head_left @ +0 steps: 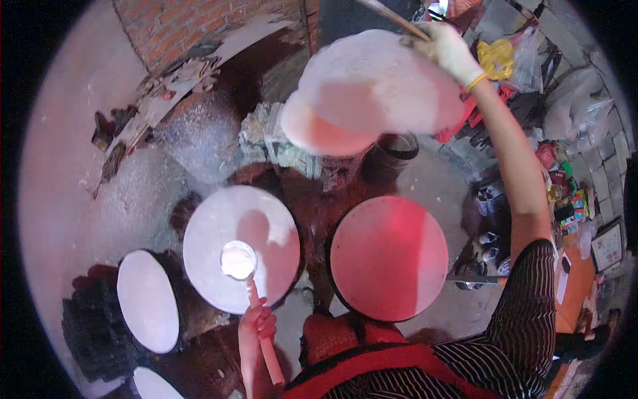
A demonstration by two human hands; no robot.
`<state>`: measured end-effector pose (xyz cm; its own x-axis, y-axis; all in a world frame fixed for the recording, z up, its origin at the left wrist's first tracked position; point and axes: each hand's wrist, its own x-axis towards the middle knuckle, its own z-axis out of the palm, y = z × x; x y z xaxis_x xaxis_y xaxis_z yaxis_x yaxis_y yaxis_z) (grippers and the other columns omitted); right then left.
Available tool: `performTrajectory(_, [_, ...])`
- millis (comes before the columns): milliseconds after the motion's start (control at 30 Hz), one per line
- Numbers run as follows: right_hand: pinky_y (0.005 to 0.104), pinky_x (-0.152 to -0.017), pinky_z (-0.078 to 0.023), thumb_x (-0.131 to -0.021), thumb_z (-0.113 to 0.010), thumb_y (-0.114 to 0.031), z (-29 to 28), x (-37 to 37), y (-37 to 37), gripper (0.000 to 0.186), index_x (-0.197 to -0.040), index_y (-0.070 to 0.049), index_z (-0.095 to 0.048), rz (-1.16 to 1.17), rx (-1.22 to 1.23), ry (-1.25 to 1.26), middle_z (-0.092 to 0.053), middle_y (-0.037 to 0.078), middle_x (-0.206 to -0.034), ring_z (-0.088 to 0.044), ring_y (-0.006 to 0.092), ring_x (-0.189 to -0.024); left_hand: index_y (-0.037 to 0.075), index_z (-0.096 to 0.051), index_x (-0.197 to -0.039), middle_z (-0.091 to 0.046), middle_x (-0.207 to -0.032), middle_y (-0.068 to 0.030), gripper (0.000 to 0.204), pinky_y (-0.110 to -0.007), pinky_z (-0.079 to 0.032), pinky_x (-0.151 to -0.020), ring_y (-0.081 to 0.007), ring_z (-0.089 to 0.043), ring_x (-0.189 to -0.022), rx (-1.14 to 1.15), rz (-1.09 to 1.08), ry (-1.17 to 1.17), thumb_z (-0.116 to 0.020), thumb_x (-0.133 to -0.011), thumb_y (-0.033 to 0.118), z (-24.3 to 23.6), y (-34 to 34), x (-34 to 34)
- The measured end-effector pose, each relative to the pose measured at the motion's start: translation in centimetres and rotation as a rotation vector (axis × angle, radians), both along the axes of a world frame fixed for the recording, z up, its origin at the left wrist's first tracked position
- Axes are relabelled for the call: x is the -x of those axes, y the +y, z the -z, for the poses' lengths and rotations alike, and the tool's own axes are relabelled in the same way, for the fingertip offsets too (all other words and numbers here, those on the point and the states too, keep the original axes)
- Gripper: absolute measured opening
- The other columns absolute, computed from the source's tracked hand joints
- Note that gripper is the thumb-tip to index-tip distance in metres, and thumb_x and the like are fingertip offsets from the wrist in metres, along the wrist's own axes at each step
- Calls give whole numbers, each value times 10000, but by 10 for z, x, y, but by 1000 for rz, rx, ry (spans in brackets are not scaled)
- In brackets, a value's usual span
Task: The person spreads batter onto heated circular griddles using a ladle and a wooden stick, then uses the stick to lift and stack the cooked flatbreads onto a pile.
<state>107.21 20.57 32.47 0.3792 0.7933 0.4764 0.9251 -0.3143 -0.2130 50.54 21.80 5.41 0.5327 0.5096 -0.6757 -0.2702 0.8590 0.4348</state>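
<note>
The left hand (258, 323), lower centre, grips a ladle (251, 286); the gloved right hand (446, 53), upper right, grips a stick (399, 20). Best tilt the ladle gently over the white disc (207, 229).

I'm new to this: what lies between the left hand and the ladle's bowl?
In the head view, a stretch of handle joins the left hand to the bowl.

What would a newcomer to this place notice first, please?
Probably two big round surfaces near the middle: the whitish left disc and the red-tinted right disc. Beyond them spread overlapping pale rounds, where the gloved right hand holds a stick. The left hand holds a ladle over the left disc.
</note>
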Motion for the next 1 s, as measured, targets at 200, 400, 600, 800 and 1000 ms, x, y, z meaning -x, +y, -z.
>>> performTrajectory(200, [439, -688, -530, -784, -617, -198, 177, 26, 47, 269, -1047, -152, -656, -29, -58, -659, -655, 88, -988, -659, 243, -857, -22, -478, -1155, -420, -701, 4, 251, -203, -285, -380, -62, -347, -487, 27, 6, 193, -527, -946, 108, -21, 52, -10])
performTrajectory(400, [387, -781, -520, -725, -660, -208, 414, 9, 50, 345, -1063, -140, -649, -106, 118, -397, -631, 16, -951, -635, 241, -937, 48, -470, -1308, -451, -755, -7, 367, -210, -377, -414, -96, -401, -568, 169, 82, -220, -543, -970, 171, 65, 77, 36])
performTrajectory(600, [400, -788, -517, -728, -662, -208, 426, -17, 76, 282, -998, -129, -644, -70, -57, -397, -633, 21, -969, -613, 249, -977, 40, -493, -1275, -428, -726, 5, 355, -189, -280, -380, -93, -369, -536, 266, -165, 237, -581, -957, 172, 34, 55, 20])
performTrajectory(800, [397, -841, -512, -736, -640, -179, 426, -39, 54, 345, -1076, -131, -660, -46, 78, -318, -637, 14, -1062, -577, 251, -1049, 16, -550, -1133, -454, -738, 19, 200, -181, -326, -410, -72, -397, -559, 46, -267, 359, -535, -967, 125, -35, -25, -22])
performTrajectory(1000, [405, -808, -524, -773, -695, -254, 392, 29, 16, 465, -1205, -116, -590, -66, 185, -162, -611, 76, -1118, -643, 256, -935, 20, -532, -970, -450, -744, -34, 98, -171, -365, -444, -99, -427, -597, 371, -548, -176, -487, -986, 105, -30, -181, -10])
